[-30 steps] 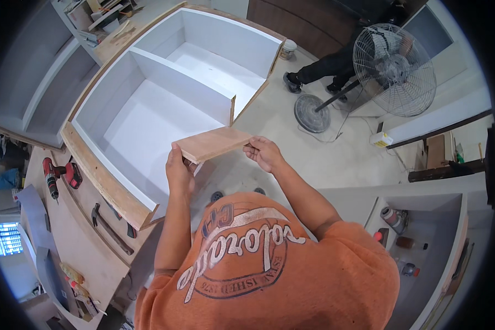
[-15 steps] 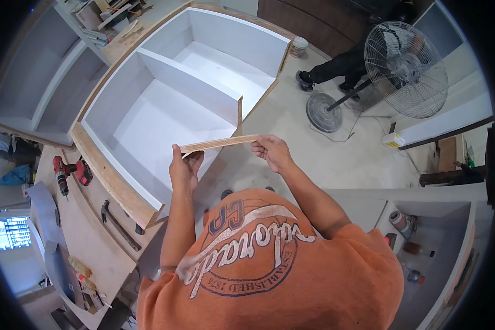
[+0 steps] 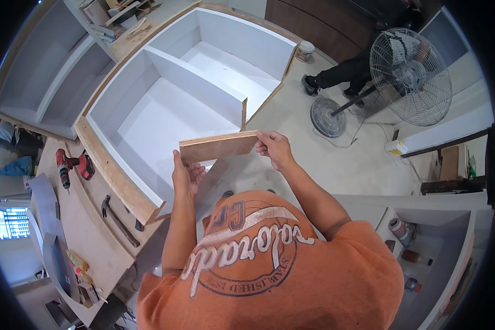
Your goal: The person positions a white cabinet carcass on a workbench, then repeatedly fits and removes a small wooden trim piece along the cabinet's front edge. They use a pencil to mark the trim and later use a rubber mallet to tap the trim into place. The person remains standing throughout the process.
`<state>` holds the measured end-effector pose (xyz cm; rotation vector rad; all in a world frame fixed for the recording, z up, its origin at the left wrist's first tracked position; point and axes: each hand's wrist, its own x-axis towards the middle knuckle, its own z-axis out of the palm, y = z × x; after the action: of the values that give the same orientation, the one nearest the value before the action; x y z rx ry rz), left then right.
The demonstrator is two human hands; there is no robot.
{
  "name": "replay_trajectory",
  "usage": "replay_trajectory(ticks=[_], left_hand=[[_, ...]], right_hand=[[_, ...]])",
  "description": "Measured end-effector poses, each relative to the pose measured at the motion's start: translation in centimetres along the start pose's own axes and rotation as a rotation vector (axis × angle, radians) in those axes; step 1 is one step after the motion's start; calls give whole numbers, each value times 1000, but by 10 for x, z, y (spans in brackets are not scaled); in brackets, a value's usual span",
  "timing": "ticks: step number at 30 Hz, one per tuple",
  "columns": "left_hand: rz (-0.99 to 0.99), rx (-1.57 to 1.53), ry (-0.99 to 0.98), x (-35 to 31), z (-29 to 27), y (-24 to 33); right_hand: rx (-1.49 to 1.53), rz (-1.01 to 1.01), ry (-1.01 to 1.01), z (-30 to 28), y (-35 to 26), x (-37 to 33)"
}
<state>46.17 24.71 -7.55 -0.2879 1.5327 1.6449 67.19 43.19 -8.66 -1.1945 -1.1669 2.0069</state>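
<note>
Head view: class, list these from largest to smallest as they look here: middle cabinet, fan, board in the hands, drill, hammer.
1. Cabinet
2. Fan
3. Board
4. Drill and hammer, unranked: the hammer looks longer, the drill bulkier.

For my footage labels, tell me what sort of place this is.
Probably a carpentry workshop, going by the held wooden board, the red drill and the hammer.

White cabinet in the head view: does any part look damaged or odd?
The white cabinet is open along its right side, where the divider ends in a bare brown edge against white faces; possibly just unfinished.
</note>
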Motion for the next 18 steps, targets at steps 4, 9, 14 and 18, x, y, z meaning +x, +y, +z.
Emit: replay_trajectory(ticks=[4, 9, 14, 18], left_hand=[[-35, 13, -2, 0, -7, -2], [10, -109, -67, -6, -9, -3], [208, -186, -230, -14, -7, 13], [281, -78, -372, -28, 10, 24]], right_hand=[[-61, 0, 16, 2, -3, 4], [11, 20, -45, -1, 2, 8], [9, 165, -214, -18, 27, 4], [-23, 256, -223, -22, 63, -5]])
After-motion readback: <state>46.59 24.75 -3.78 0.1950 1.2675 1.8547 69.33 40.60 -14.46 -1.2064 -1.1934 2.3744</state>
